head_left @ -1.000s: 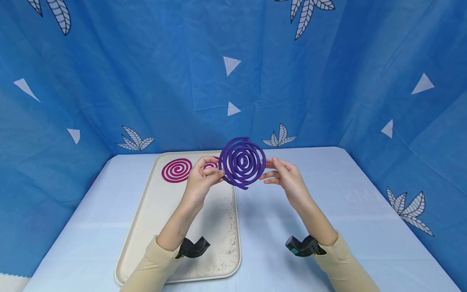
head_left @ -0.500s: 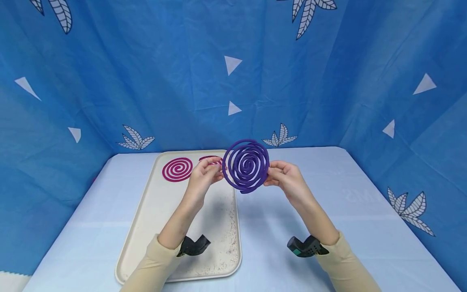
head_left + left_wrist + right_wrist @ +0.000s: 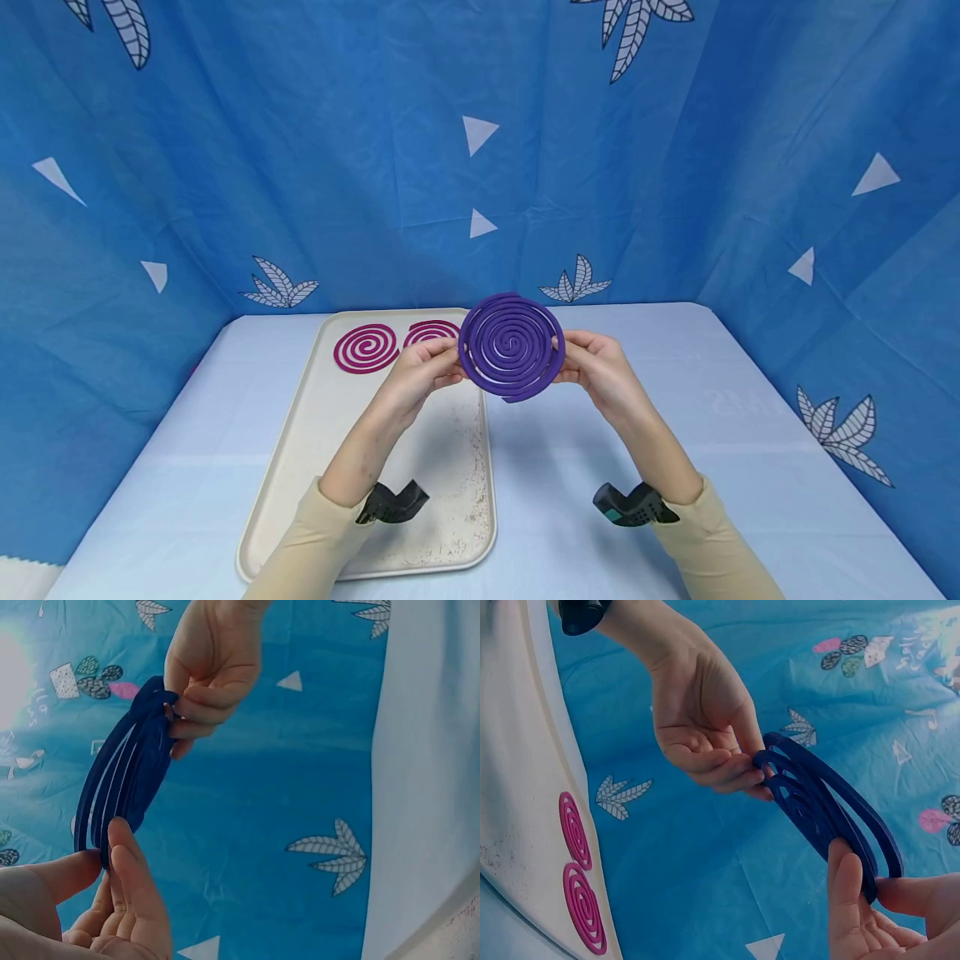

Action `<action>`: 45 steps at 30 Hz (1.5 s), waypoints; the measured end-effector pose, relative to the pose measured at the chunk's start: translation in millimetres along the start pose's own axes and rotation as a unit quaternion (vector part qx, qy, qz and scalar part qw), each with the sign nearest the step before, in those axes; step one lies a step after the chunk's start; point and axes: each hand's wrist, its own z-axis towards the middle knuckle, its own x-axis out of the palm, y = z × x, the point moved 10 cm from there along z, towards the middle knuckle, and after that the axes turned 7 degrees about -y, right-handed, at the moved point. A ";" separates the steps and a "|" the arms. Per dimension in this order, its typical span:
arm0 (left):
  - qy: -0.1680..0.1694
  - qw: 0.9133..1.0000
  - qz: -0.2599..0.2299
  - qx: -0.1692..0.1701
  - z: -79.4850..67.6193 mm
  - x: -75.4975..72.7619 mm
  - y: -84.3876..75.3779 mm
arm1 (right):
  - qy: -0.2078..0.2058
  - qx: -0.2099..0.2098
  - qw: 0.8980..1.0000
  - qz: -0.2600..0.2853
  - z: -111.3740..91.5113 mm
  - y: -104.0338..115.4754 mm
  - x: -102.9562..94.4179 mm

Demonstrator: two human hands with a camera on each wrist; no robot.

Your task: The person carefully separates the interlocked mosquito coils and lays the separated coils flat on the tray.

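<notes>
Purple mosquito coils (image 3: 512, 346), nested into one disc, are held up above the table with their flat face toward the head camera. My left hand (image 3: 418, 375) pinches the left edge, thumb in front and fingers behind. On the opposite edge, my right hand (image 3: 600, 367) pinches the rim the same way. Seen edge-on in the left wrist view, the purple coils (image 3: 124, 780) show gaps between their rings. The right wrist view shows an outer ring standing a little off the rest. Two magenta mosquito coils (image 3: 365, 348) lie side by side at the tray's far end, one partly behind my left hand.
A cream rectangular tray (image 3: 375, 467) with brownish specks along its right side lies under my left forearm. The table has a pale cloth (image 3: 600, 500). Blue printed curtains (image 3: 360, 167) enclose the back and both sides.
The purple rings, spread and crossing a second ago, now lie nearly flat and evenly nested. Both hands have shifted slightly, and the right fingers have closed onto the rim. The magenta coils stay put.
</notes>
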 end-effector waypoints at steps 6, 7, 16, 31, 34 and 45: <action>0.007 0.998 -0.046 -0.029 -1.9 0.2 -0.7 | 0.048 0.027 0.998 0.038 -1.2 -1.7 4.7; 0.004 0.998 -0.053 -0.030 -2.1 -0.4 -1.3 | 0.059 0.031 0.997 0.046 -1.5 -2.1 5.8; -0.041 0.999 -0.011 0.014 -3.6 -7.2 -11.1 | 0.042 0.030 0.998 0.047 0.4 -3.4 2.1; -0.023 0.998 -0.061 -0.008 -5.5 -9.8 -8.9 | 0.012 -0.006 1.000 -0.017 0.5 0.6 -2.5; -0.034 0.997 -0.063 -0.007 -5.1 -12.4 -9.4 | 0.008 -0.021 1.000 -0.019 0.1 2.4 -2.1; -0.077 0.995 -0.016 0.057 -5.2 -19.5 -22.1 | 0.004 -0.021 0.999 0.025 -1.6 2.8 1.1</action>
